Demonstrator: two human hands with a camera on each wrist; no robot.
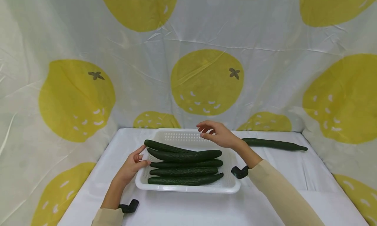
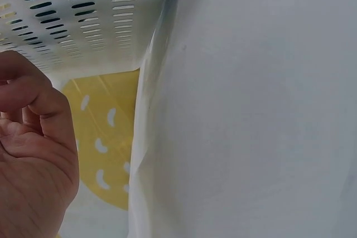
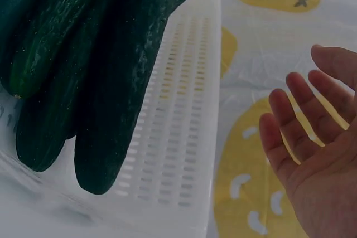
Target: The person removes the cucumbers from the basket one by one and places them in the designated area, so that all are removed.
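A white perforated plastic basket [image 1: 188, 187] stands on the table with several dark green cucumbers [image 1: 185, 172] lying crosswise in it. At the basket's left side, my left hand [image 1: 131, 166] holds the rim, thumb over the edge and index fingertip beside the end of the rearmost cucumber [image 1: 165, 146]. Its other fingers are bent close to the slotted wall [image 2: 83, 15] in the left wrist view. Above the basket's back right part hovers my right hand [image 1: 217, 133], holding nothing; its fingers [image 3: 294, 130] are loosely spread in the right wrist view.
Another long cucumber [image 1: 274, 144] lies on the white tablecloth [image 1: 297, 173], to the right of the basket and partly behind my right forearm. A curtain printed with yellow fruit [image 1: 206, 82] hangs behind the table and along both sides.
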